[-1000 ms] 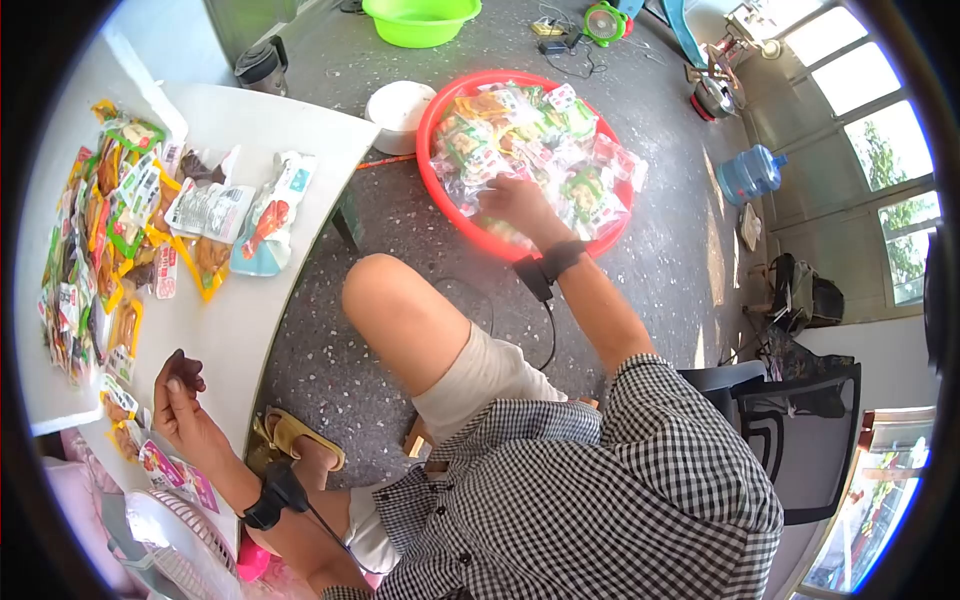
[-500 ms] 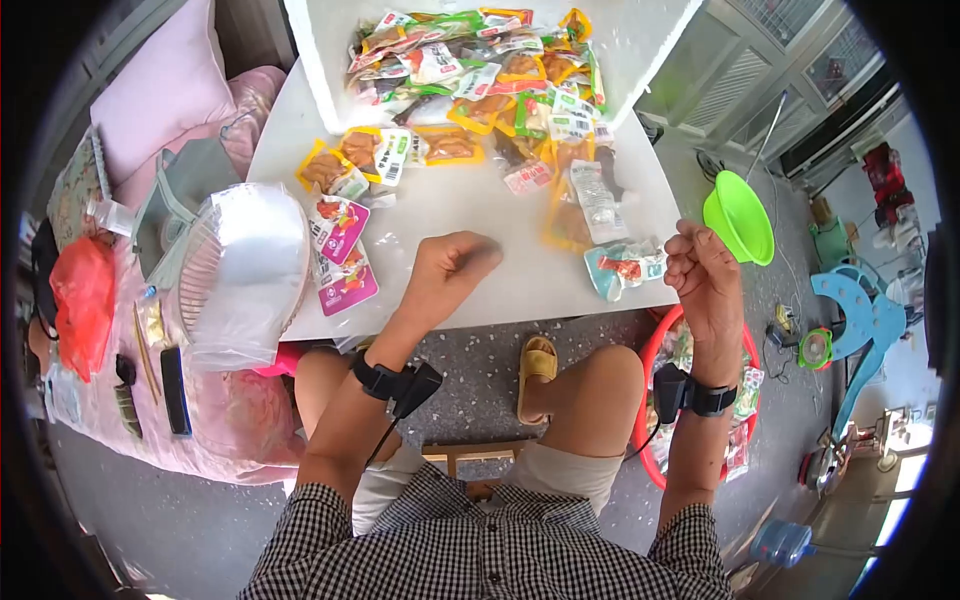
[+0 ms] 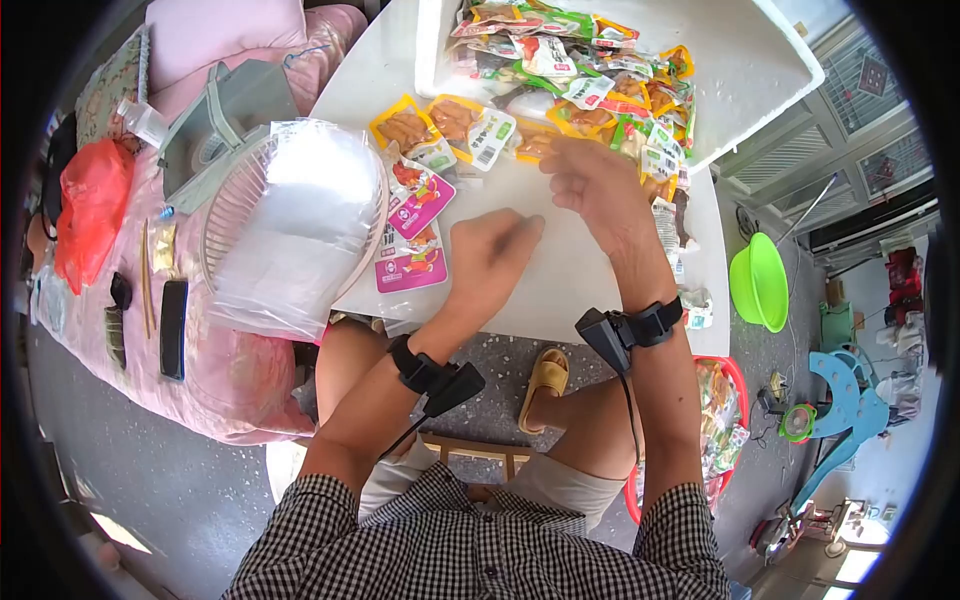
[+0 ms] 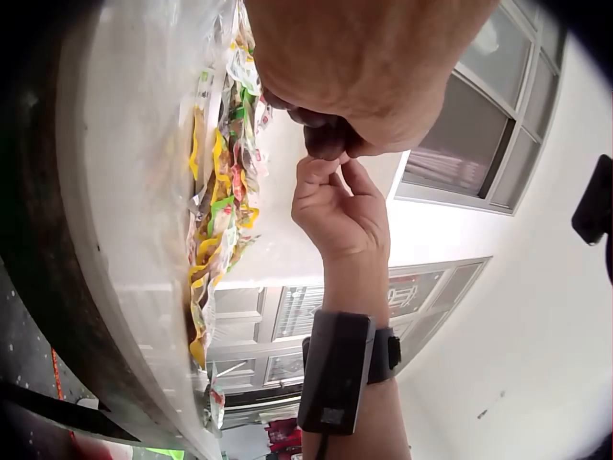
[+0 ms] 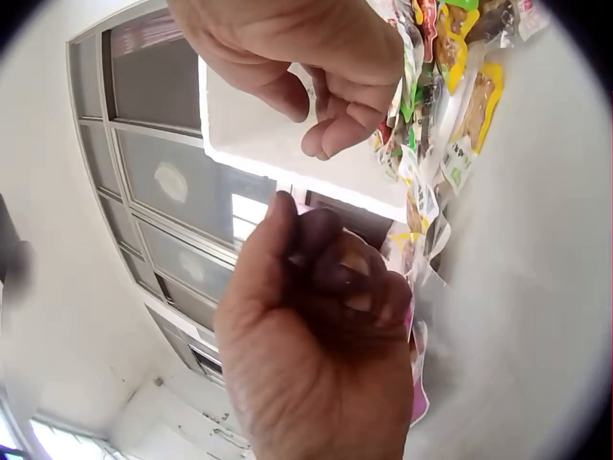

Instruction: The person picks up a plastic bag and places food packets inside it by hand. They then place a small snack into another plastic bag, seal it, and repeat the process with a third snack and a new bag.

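Observation:
Both bare hands are raised over the white table (image 3: 560,305), with nothing held in either. My left hand (image 3: 490,255) has loosely bent fingers; in the right wrist view its thumb stands apart from dark-stained fingers (image 5: 330,259). To its right, my right hand (image 3: 610,205) has relaxed, slightly bent fingers and overlaps the edge of the snack packets in the head view. Two magenta-and-white packets (image 3: 412,268) lie left of the left hand. Yellow-edged packets of brown food (image 3: 455,120) lie farther back. A heap of sealed food packets (image 3: 570,70) fills the mouth of a white foam box (image 3: 765,70).
A round basket (image 3: 225,215) with clear plastic bags (image 3: 300,230) stands at left, beside a pink-covered surface (image 3: 235,395) carrying a phone (image 3: 173,330). A red tub of packets (image 3: 738,385) sits on the floor at right, with a green basin (image 3: 757,285) behind.
The head view has turned from the red tub to the table. The right hand has left the tub's packets and come in over the table, close to the left hand.

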A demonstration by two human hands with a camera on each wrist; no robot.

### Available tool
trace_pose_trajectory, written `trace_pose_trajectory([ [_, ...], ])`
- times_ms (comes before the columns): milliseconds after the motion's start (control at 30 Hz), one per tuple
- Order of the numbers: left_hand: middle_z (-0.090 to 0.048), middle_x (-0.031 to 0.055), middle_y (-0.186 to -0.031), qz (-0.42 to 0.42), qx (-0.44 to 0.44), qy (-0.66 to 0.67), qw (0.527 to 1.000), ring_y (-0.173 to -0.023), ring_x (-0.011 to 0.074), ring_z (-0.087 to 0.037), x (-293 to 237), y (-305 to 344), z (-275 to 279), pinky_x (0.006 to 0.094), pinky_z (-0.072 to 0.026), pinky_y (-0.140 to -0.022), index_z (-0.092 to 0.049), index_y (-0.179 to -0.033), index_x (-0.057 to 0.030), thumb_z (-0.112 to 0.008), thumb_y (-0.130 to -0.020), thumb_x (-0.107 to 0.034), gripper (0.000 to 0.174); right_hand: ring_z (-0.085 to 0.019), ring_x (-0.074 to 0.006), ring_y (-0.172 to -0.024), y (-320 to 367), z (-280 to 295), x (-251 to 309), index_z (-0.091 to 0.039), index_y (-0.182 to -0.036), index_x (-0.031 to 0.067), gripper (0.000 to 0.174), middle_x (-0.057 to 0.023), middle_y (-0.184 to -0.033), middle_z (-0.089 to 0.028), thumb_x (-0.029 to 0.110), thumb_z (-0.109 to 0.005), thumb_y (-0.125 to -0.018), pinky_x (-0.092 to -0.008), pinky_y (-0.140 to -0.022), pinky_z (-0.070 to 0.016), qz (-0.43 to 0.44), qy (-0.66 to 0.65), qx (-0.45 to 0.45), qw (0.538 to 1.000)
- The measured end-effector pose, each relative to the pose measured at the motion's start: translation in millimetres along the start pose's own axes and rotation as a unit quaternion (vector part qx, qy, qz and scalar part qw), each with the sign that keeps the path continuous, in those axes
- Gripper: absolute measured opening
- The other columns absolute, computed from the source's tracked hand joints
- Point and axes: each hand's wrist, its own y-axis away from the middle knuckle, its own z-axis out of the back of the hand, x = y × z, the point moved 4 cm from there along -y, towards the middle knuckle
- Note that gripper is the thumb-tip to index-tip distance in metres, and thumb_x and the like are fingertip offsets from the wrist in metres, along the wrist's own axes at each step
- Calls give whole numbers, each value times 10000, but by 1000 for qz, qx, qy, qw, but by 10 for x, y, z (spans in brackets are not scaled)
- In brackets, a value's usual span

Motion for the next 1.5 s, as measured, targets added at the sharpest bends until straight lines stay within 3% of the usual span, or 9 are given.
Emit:
trace_pose_trajectory([
  [67,-532,74,-523,-16,-38,1,999,-475,93,-455,-44,17,94,288,-356,-445,-582,-678,42,-606,-829,-99,208,-589,-133,-698,-72,-167,-169,-580,-1076,0,282,-93,-903,-651,199,-573,-876,-254,-621,-494,-22,26,18,999],
  [167,-497,-24,-540,-99,-61,-9,993,-506,33,-409,-41,49,150,231,-302,-466,-548,-621,0,-583,-881,-128,292,-593,-126,-702,-120,-392,-306,-597,-1051,15,273,-86,-888,-656,211,-593,-862,-247,-619,-489,-13,66,35,997],
  [433,-472,-22,-546,147,-156,263,941,-491,59,-365,183,86,144,230,-268,-487,-552,-602,-39,-530,-888,-258,362,-596,-87,-692,-337,-1105,-45,-662,-957,31,221,-35,-828,-668,217,-622,-845,-224,-638,-475,135,240,95,957],
  [467,-471,-22,-547,162,-146,265,939,-488,60,-358,182,99,124,229,-261,-485,-553,-604,-41,-528,-885,-269,363,-588,-95,-617,-365,-1214,-16,-656,-850,-37,194,-73,-707,-653,149,-618,-809,-222,-566,-452,152,239,73,956],
  [767,-516,-7,-638,201,-231,296,905,-585,86,-442,351,-9,329,246,-319,-540,-583,-708,-43,-494,-887,-295,322,-609,-167,-584,-1074,-1555,-436,-650,-756,-46,339,-104,-650,-638,288,-702,-732,-260,-576,-477,158,392,63,904],
  [967,-595,11,-806,224,-229,320,891,-706,95,-517,414,-69,433,246,-396,-642,-618,-891,-35,-491,-884,-278,274,-597,-207,-545,-1019,-1666,-562,-624,-682,-42,531,-119,-602,-614,464,-767,-608,-327,-548,-479,-19,474,138,869],
  [1067,-598,10,-840,207,-244,370,872,-733,97,-523,446,-65,358,249,-405,-651,-610,-918,-39,-501,-878,-273,262,-612,-239,-580,-931,-1697,-494,-610,-647,-33,507,-133,-604,-610,440,-778,-579,-357,-579,-486,60,529,152,833],
  [1267,-570,-8,-797,207,-274,356,869,-707,93,-500,368,-31,381,253,-378,-612,-592,-869,-68,-506,-875,-269,219,-631,-344,-712,-953,-1688,-557,-612,-663,-30,346,-210,-675,-617,311,-661,-685,-406,-646,-485,176,609,99,767],
  [1500,-546,-46,-708,171,-239,348,890,-597,50,-448,382,-32,344,216,-329,-530,-607,-802,-85,-503,-880,-244,206,-645,-302,-640,-891,-1590,-456,-611,-711,-48,251,-199,-660,-616,180,-545,-793,-380,-608,-491,147,531,99,829],
])
